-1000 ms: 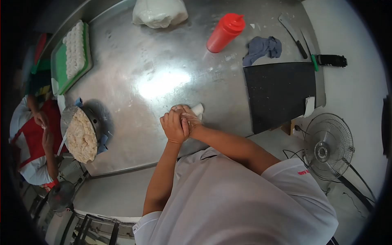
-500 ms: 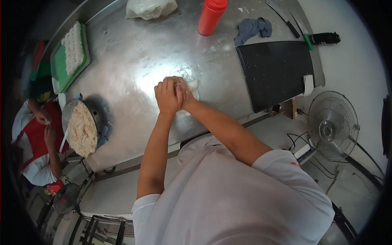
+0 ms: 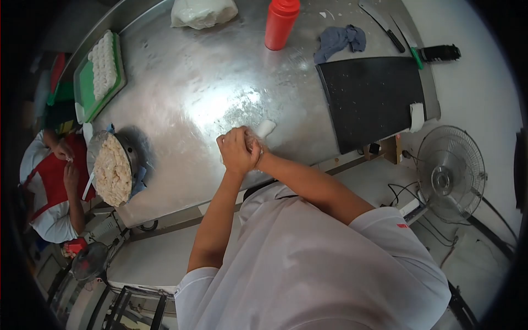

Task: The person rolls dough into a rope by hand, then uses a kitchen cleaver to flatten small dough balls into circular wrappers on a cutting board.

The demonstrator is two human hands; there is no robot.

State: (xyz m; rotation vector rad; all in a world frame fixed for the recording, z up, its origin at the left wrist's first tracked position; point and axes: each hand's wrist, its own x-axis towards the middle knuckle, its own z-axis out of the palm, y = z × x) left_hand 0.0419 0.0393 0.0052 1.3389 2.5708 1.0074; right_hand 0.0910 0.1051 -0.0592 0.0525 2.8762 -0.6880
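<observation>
Both hands are together over the steel table (image 3: 170,110), near its front edge. My left hand (image 3: 236,149) lies on top, its fingers bent over my right hand (image 3: 256,147), which is mostly covered. A white piece of dough (image 3: 266,128) sticks out beyond the hands, pressed against the table. A little pale material also shows at the left edge of the hands. How the covered fingers are placed is hidden.
A bowl of pale filling (image 3: 114,170), a green tray with white pieces (image 3: 103,71) and a co-worker (image 3: 58,184) are left. Farther back are a white bag (image 3: 203,12) and red bottle (image 3: 281,25). Right: black board (image 3: 374,102), blue cloth (image 3: 339,42), knives (image 3: 393,37), fan (image 3: 441,177).
My joined hands have moved toward my body and slightly right. More of the white dough now shows beyond them as a rounded end.
</observation>
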